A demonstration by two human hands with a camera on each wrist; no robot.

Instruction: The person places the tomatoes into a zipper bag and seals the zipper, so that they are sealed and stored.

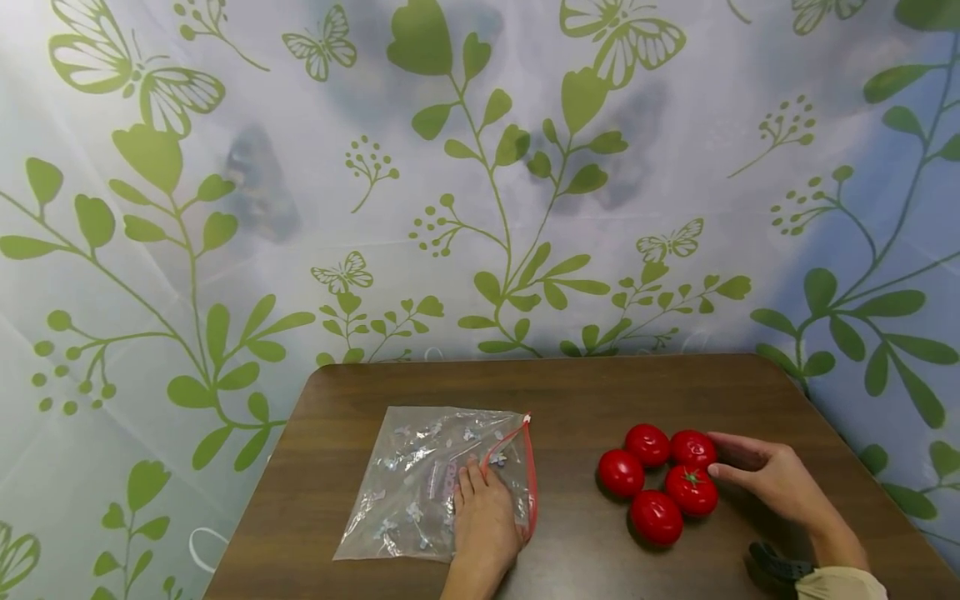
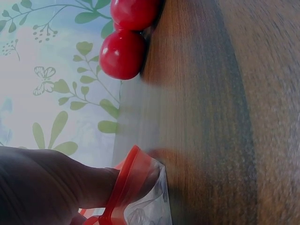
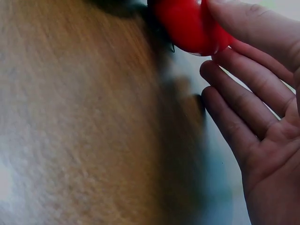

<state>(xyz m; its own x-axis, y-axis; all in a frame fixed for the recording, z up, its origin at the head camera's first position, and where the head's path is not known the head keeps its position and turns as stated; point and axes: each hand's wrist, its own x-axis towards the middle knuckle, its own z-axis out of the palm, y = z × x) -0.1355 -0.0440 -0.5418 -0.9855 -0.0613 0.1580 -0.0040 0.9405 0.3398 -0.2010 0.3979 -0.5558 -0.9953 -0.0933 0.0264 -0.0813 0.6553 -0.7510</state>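
Observation:
My left hand (image 1: 483, 517) lies on a clear zip bag (image 1: 405, 483) with a red slider edge, its fingers straight across the upper layer. In the left wrist view the thumb (image 2: 93, 183) reaches behind the red edge (image 2: 124, 176) into the bag's mouth, its tip showing through the plastic. A cluster of several shiny red tomatoes (image 1: 655, 517) sits on the right. My right hand (image 1: 783, 483) has thumb and forefinger at the right side of the back-right tomato (image 1: 692, 447), seeming to pinch it; the right wrist view shows this tomato (image 3: 185, 26) at the fingertips, other fingers extended.
The brown wooden table (image 1: 570, 383) ends at a pale curtain (image 1: 300, 208) with green leaves and butterflies. One tomato (image 1: 690, 490) in the cluster has a green stem star. A dark strap (image 1: 780, 562) is on my right wrist.

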